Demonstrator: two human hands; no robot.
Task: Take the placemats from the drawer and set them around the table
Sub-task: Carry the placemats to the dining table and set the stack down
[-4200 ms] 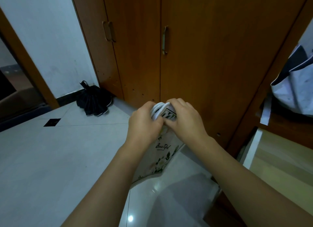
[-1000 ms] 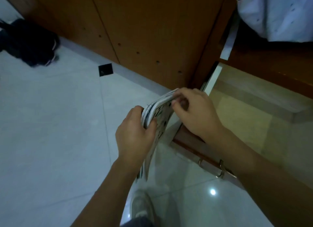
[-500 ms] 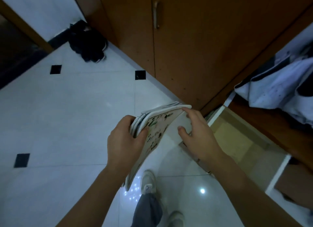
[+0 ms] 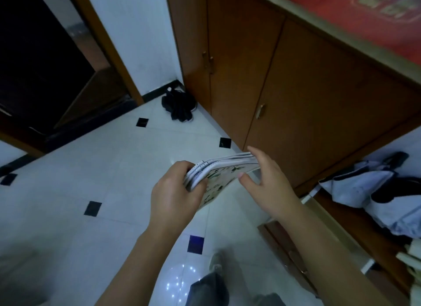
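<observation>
Drawer out of view now, left hand (image 4: 173,197) clamps placemats (image 4: 216,176), right hand (image 4: 265,182) fingers spread, touching stack edge

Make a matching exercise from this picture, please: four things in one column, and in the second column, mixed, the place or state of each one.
Things
1. placemats
2. right hand
3. black bag
4. red cloth

Places or states
A. lies on the floor in the corner beside the cabinet
B. lies on top of the cabinet
C. gripped as a stack at one end by the left hand
D. fingers straight, touching the far end of the stack

Pairs: 1-C, 2-D, 3-A, 4-B
</observation>
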